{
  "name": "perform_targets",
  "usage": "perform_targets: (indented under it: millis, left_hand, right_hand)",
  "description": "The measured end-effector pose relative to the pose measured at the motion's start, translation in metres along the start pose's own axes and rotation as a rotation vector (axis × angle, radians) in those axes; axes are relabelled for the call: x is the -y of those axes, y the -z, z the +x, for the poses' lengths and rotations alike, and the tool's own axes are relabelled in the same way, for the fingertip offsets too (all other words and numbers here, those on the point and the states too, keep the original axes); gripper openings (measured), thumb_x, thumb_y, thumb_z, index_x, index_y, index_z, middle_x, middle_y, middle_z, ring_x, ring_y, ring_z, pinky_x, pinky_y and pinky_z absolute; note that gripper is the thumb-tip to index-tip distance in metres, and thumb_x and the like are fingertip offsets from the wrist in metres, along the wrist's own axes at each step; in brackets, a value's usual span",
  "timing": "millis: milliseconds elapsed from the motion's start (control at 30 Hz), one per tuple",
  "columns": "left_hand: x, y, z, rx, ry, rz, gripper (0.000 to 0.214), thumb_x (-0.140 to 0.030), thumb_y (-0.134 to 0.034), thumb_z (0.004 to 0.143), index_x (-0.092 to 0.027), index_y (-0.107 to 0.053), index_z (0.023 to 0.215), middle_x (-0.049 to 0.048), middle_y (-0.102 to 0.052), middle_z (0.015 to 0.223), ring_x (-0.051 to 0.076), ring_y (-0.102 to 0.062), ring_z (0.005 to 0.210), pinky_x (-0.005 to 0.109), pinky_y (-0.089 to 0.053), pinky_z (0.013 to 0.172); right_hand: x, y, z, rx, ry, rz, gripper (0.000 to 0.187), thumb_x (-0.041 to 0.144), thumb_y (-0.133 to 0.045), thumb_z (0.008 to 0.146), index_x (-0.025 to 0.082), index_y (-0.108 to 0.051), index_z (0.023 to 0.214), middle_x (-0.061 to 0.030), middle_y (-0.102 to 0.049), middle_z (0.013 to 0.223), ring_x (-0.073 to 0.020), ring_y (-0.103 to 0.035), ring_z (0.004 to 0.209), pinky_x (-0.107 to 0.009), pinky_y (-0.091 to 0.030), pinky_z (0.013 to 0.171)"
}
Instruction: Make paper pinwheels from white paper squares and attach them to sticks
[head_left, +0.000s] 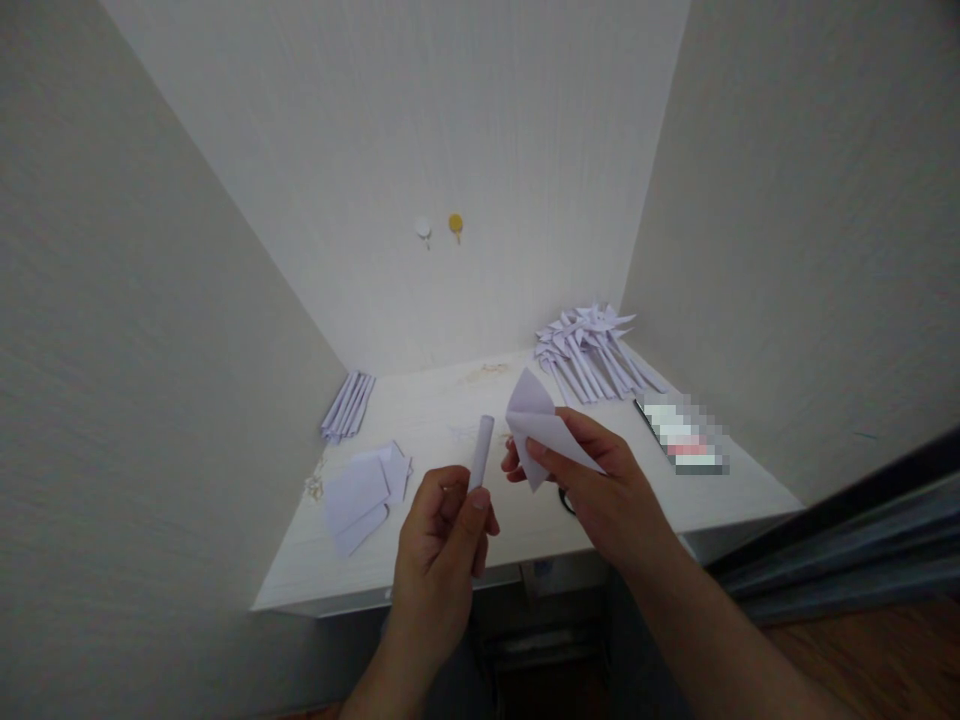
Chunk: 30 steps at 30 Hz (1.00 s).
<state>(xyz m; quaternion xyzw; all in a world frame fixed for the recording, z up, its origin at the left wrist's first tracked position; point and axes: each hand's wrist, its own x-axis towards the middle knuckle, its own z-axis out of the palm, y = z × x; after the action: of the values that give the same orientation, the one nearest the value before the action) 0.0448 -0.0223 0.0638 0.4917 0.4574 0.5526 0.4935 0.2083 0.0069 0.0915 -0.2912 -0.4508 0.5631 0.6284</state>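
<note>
Between the thumb and fingers of my left hand (446, 525) stands a rolled paper tube (482, 450), nearly upright with a slight lean to the right. My right hand (600, 480) pinches a folded paper piece (536, 425) with pointed corners, its thumb on the near face. Tube and folded piece are close together but apart, above the white desk (442, 400). Partly hidden under my right hand is a dark ring-shaped thing (568, 499), whose kind I cannot make out.
Rolled paper tubes (348, 405) lie at the back left, with loose paper sheets (360, 495) in front. Several paper pinwheels on paper sticks (589, 355) are piled at the back right. A phone (682, 435) lies at the right. Walls enclose the desk; two hooks (455, 224) hang behind.
</note>
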Motion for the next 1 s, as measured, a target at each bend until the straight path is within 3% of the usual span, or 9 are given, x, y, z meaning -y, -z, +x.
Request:
perform_targets:
  millis: [133,267,333,400,467,733,867,1000]
  left_hand:
    - [0.001,0.004,0.0,-0.043,0.002,0.042,0.036,-0.053,-0.072,0.093,-0.02,-0.071,0.106,-0.0076,-0.045,0.06,0.008,-0.04,0.052,0.019,-0.031,0.047]
    - [-0.012,0.011,0.013,-0.124,-0.122,-0.074,0.042,-0.059,-0.074,0.09,-0.018,-0.077,0.1,0.0003,-0.061,0.076,0.013,-0.056,0.072,0.022,-0.046,0.063]
    - [-0.023,0.016,0.022,-0.199,-0.179,-0.246,0.04,-0.059,-0.077,0.088,-0.019,-0.077,0.096,-0.0022,-0.056,0.071,0.011,-0.051,0.066,0.021,-0.046,0.061]
    - [-0.033,0.023,0.029,-0.191,-0.177,-0.399,0.036,-0.056,-0.076,0.09,-0.02,-0.074,0.092,-0.0076,-0.04,0.057,0.009,-0.037,0.051,0.02,-0.041,0.05]
    - [-0.041,0.03,0.033,-0.184,-0.187,-0.479,0.033,-0.052,-0.074,0.093,-0.02,-0.071,0.089,-0.009,-0.036,0.053,0.008,-0.032,0.045,0.019,-0.038,0.046]
    - [-0.054,0.037,0.028,-0.178,-0.316,-0.448,0.034,-0.048,-0.075,0.094,-0.016,-0.071,0.083,-0.0043,-0.052,0.053,0.01,-0.05,0.049,0.019,-0.046,0.046]
    - [-0.057,0.04,0.022,-0.122,-0.403,-0.321,0.03,-0.048,-0.072,0.096,-0.018,-0.075,0.092,-0.0005,-0.065,0.063,0.015,-0.061,0.054,0.026,-0.056,0.048]
    - [-0.059,0.05,0.013,0.01,-0.448,-0.19,0.014,-0.033,-0.068,0.098,-0.022,-0.077,0.101,0.0022,-0.074,0.08,0.021,-0.071,0.063,0.034,-0.062,0.051]
  right_hand:
    - [0.003,-0.002,-0.001,-0.003,-0.005,-0.026,0.012,0.031,-0.084,0.085,0.021,-0.08,0.091,-0.0019,-0.078,0.08,-0.0154,-0.072,0.073,-0.028,-0.059,0.07]
    - [0.003,-0.001,-0.002,-0.01,0.001,-0.024,0.011,0.03,-0.084,0.085,0.021,-0.08,0.09,-0.0014,-0.078,0.08,-0.0155,-0.072,0.074,-0.029,-0.059,0.071]
    - [0.002,0.0,-0.004,-0.005,0.005,-0.016,0.011,0.03,-0.084,0.084,0.022,-0.08,0.091,-0.0013,-0.079,0.081,-0.0154,-0.073,0.074,-0.029,-0.06,0.072]
    - [0.001,0.0,-0.007,0.006,-0.006,-0.013,0.011,0.029,-0.084,0.084,0.022,-0.08,0.091,-0.0013,-0.079,0.082,-0.0149,-0.073,0.075,-0.028,-0.059,0.072]
    - [-0.002,-0.001,-0.012,0.025,-0.045,-0.017,0.01,0.028,-0.084,0.084,0.022,-0.08,0.091,-0.001,-0.079,0.081,-0.0142,-0.072,0.074,-0.027,-0.058,0.071]
    - [-0.015,-0.008,-0.028,0.141,-0.207,-0.003,0.016,0.031,-0.085,0.083,0.021,-0.08,0.095,-0.0007,-0.078,0.082,-0.0131,-0.071,0.073,-0.026,-0.056,0.07]
    - [-0.013,-0.008,-0.025,0.098,-0.169,0.014,0.015,0.03,-0.086,0.084,0.021,-0.08,0.093,-0.0009,-0.078,0.079,-0.0134,-0.071,0.071,-0.025,-0.056,0.067]
    - [-0.005,-0.007,-0.021,0.036,-0.09,0.057,0.016,0.034,-0.086,0.085,0.021,-0.08,0.093,-0.0029,-0.078,0.08,-0.0162,-0.073,0.073,-0.028,-0.059,0.067]
